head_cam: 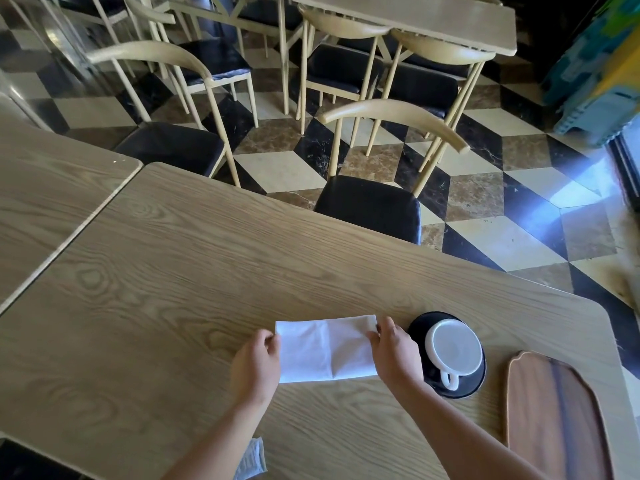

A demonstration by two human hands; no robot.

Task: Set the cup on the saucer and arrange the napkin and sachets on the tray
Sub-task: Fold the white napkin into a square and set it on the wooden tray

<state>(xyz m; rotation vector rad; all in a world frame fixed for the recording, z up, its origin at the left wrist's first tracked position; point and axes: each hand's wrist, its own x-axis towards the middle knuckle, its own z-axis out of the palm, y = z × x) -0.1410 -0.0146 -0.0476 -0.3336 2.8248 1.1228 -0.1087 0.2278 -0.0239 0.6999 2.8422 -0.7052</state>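
Observation:
A white napkin (pixel 323 348) lies folded flat on the wooden table (pixel 207 265). My left hand (pixel 256 362) pinches its left edge and my right hand (pixel 394 351) pinches its right edge. Just right of the napkin a white cup (pixel 455 349) sits on a black saucer (pixel 420 327), its handle pointing toward me. The brown wooden tray (pixel 554 417) lies bare at the far right of the table. A white sachet (pixel 251 460) lies at the near table edge, partly hidden under my left forearm.
A second table (pixel 45 188) butts against the left side. A black-seated chair (pixel 370 206) stands at the table's far edge, with more chairs and tables behind it on the chequered floor.

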